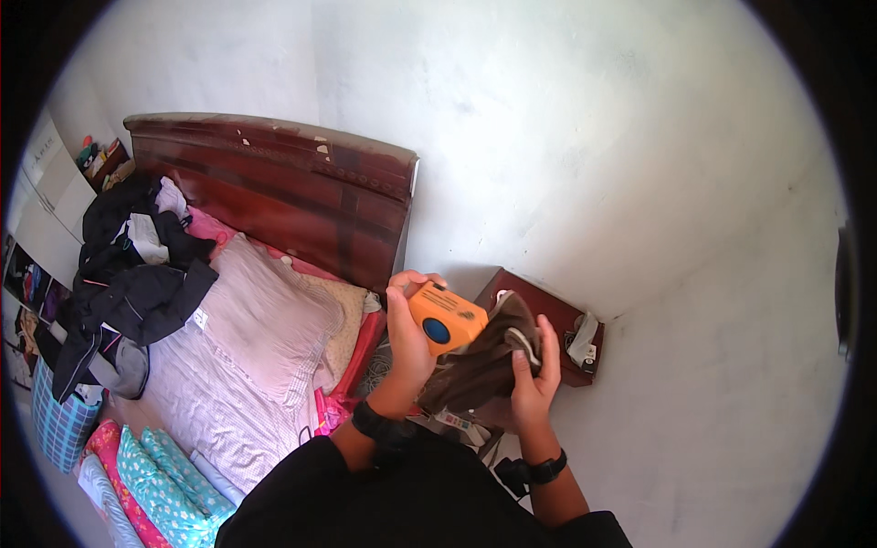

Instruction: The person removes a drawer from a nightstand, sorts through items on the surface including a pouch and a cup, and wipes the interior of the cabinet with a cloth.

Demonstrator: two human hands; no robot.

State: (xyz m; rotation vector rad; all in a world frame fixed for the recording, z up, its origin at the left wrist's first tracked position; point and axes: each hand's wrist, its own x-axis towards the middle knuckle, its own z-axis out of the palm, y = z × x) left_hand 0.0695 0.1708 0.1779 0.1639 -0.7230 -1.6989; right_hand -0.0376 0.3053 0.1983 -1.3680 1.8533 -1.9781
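Note:
A small orange box (461,316) with a round dark-blue spot on its side is gripped in my left hand (409,340), fingers behind it and thumb along its near side. My right hand (535,382) has its thumb and fingers closed on the pale-edged rim of a brown cloth item (468,376), which looks like a soft bag. The cloth hangs just behind and below the box. Whether the box touches the cloth cannot be made out.
Beyond my hands stands a dark red nightstand (541,298) with a white packet (582,338) on it. To the left is a bed with a wooden headboard (274,187), a pillow (274,315), dark clothes (137,292) and folded teal bedding (169,484). White walls enclose the corner.

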